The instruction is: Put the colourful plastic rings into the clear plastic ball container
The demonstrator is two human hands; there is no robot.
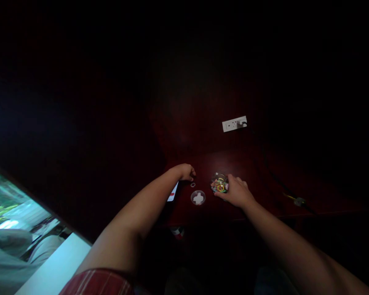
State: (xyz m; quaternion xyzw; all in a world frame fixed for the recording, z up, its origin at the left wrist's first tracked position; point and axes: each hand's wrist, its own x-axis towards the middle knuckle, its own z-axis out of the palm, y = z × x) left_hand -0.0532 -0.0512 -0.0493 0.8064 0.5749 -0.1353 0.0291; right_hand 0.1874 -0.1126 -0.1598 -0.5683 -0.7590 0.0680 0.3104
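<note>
My right hand [237,191] wraps round the side of a small clear jar [217,176]. Inside the jar are several colourful bands [220,187], probably hair ties, in yellow, pink and green. Left of the jar lies a round clear lid [198,198] with a white patch in its middle. My left hand [187,172] hovers low over the table further left, its fingers bent but apart, with nothing seen between them. Just below its fingertips a small pale ring-shaped band [193,185] rests on the table.
A phone with a lit screen [172,192] lies partly under my left forearm. On the dark red table [249,164] a cable with a yellowish tie [299,201] runs at the right. A white wall socket [234,123] holds a plug. Another person's legs [6,258] show at lower left.
</note>
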